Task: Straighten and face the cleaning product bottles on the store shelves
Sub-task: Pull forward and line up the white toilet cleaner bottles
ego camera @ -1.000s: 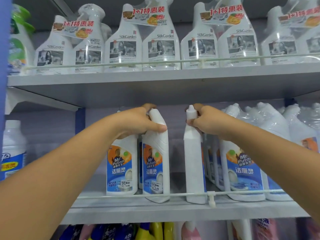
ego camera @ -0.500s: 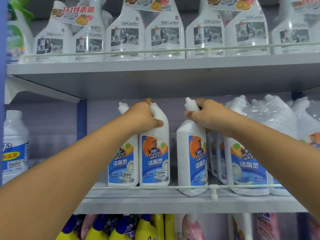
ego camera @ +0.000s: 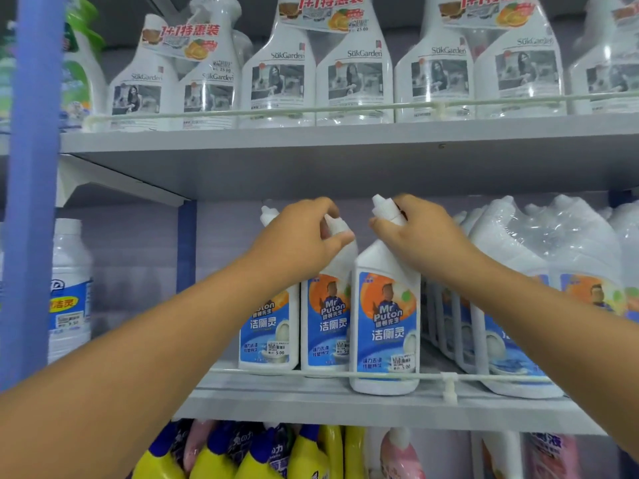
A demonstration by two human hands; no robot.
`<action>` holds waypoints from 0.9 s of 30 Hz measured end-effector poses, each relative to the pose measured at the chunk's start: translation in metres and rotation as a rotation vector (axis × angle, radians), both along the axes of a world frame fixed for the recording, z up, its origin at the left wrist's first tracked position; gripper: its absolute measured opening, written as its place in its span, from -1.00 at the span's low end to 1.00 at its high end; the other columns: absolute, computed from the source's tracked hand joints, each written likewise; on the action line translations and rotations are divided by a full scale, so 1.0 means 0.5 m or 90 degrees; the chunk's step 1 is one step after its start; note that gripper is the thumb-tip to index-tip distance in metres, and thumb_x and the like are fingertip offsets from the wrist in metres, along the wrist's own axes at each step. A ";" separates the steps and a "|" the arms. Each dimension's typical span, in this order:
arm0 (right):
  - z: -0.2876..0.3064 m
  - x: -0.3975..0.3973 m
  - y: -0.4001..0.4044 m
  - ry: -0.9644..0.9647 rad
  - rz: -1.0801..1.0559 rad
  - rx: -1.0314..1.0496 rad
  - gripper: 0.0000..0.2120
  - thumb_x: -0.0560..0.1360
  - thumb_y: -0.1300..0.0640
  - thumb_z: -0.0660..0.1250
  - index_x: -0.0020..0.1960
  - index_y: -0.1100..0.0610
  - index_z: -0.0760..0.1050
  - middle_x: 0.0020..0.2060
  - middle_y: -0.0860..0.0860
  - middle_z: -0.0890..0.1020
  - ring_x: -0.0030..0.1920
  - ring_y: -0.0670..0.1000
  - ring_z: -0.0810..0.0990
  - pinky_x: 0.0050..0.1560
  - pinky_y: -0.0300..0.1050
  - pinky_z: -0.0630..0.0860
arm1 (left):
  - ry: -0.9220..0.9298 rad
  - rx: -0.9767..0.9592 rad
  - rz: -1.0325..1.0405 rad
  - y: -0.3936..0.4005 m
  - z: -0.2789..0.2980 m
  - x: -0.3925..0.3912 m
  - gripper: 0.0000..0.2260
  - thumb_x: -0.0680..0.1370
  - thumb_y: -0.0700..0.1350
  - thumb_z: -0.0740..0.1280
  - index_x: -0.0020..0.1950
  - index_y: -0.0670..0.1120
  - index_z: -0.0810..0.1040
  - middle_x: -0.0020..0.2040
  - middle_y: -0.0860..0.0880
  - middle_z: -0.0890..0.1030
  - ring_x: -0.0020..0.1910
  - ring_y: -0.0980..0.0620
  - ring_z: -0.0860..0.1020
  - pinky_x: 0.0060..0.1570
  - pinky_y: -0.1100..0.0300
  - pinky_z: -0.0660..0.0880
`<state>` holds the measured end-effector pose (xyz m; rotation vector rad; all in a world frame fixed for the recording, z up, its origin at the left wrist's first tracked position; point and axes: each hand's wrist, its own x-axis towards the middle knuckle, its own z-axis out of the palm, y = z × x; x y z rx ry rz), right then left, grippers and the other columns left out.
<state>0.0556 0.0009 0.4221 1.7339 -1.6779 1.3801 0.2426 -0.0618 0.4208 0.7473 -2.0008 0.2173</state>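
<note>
White toilet-cleaner bottles stand at the front of the middle shelf [ego camera: 311,406], labels outward. Left hand [ego camera: 297,236], arm reaching up from lower left, curls its fingers round the neck of the middle bottle [ego camera: 326,323]. Right hand [ego camera: 418,233] grips the angled neck of the right bottle [ego camera: 385,326], just beside it, against the wire rail [ego camera: 380,375]. A third bottle [ego camera: 269,333] stands left

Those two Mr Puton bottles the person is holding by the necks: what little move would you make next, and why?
Probably ease the right-hand Mr Puton bottle back a touch. The right hand grips its neck, its label faces front, but its base sits further forward than the bottle held by the left hand and the one beside it, pressing toward the wire rail. That would level the row.
</note>
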 end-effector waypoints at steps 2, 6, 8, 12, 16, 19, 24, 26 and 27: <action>-0.001 0.024 -0.009 0.013 0.012 -0.036 -0.75 0.57 -0.14 0.30 -0.01 0.04 0.47 -0.16 -0.06 0.57 -0.20 -0.07 0.53 -0.29 -0.11 0.41 | 0.036 0.103 -0.103 0.009 -0.003 0.014 -0.69 0.56 0.24 0.36 0.17 0.08 0.60 -0.06 0.12 0.64 -0.08 0.13 0.60 -0.07 0.19 0.55; -0.005 0.083 -0.029 0.049 0.032 -0.046 -0.76 0.57 -0.14 0.29 -0.05 0.04 0.43 -0.19 -0.06 0.56 -0.21 -0.03 0.53 -0.33 -0.12 0.36 | -0.070 0.202 -0.125 0.013 -0.018 0.037 -0.61 0.45 0.23 0.49 0.21 0.15 0.55 0.02 0.17 0.67 -0.01 0.22 0.64 0.07 0.18 0.60; -0.006 0.104 -0.036 0.064 0.032 -0.042 -0.71 0.58 -0.18 0.27 -0.02 0.06 0.46 -0.17 -0.03 0.58 -0.17 0.02 0.56 -0.27 -0.08 0.43 | -0.084 0.221 -0.122 0.009 -0.027 0.048 -0.64 0.46 0.17 0.52 0.18 0.14 0.53 0.01 0.18 0.68 -0.06 0.24 0.65 -0.01 0.27 0.60; 0.012 0.121 -0.035 0.091 0.070 0.011 -0.63 0.62 -0.23 0.20 -0.04 0.06 0.53 -0.21 -0.05 0.60 -0.21 -0.02 0.56 -0.29 -0.12 0.41 | -0.029 0.258 -0.164 0.000 -0.040 0.076 -0.71 0.53 0.07 0.48 0.23 0.17 0.54 0.02 0.16 0.67 -0.11 0.25 0.65 -0.28 0.47 0.46; 0.024 0.112 -0.021 0.016 0.155 0.026 -0.49 0.67 -0.20 0.12 -0.04 0.21 0.58 -0.17 0.09 0.67 -0.18 0.09 0.66 -0.21 0.07 0.67 | 0.049 0.259 -0.205 -0.006 -0.041 0.105 -0.74 0.57 -0.01 0.44 0.25 0.17 0.58 -0.01 0.13 0.69 -0.11 0.19 0.67 -0.24 0.38 0.55; 0.013 0.096 -0.032 -0.040 0.141 0.050 -0.69 0.63 -0.10 0.24 0.09 0.11 0.59 -0.07 0.04 0.67 -0.15 0.08 0.69 -0.18 0.10 0.70 | 0.079 0.276 -0.219 -0.018 -0.014 0.144 -0.72 0.59 -0.05 0.43 0.28 0.19 0.60 0.04 0.08 0.70 -0.07 0.13 0.70 -0.03 0.20 0.65; -0.013 0.078 -0.062 0.021 -0.004 0.119 -0.44 0.47 -0.11 0.47 0.37 0.06 0.41 0.18 0.04 0.52 -0.13 0.04 0.62 -0.12 -0.04 0.57 | 0.061 0.304 -0.223 -0.039 -0.008 0.202 -0.67 0.60 -0.12 0.41 0.18 0.33 0.59 0.05 0.02 0.72 -0.05 0.03 0.74 -0.03 0.04 0.69; -0.024 0.073 -0.069 -0.010 -0.010 0.162 -0.27 0.39 -0.17 0.54 0.43 0.03 0.34 0.25 0.05 0.48 -0.10 0.06 0.62 -0.11 -0.03 0.58 | 0.074 0.321 -0.218 -0.052 -0.022 0.217 -0.65 0.60 -0.14 0.41 0.27 0.26 0.58 0.08 -0.03 0.72 -0.04 0.02 0.74 -0.05 0.07 0.69; -0.029 0.072 -0.071 -0.030 0.001 0.186 -0.23 0.35 -0.18 0.57 0.43 0.02 0.33 0.24 0.04 0.50 -0.09 0.07 0.64 -0.10 0.01 0.62 | 0.077 0.332 -0.220 -0.058 -0.029 0.223 -0.64 0.60 -0.14 0.41 0.31 0.25 0.57 0.09 -0.05 0.71 -0.03 0.01 0.74 -0.03 0.05 0.69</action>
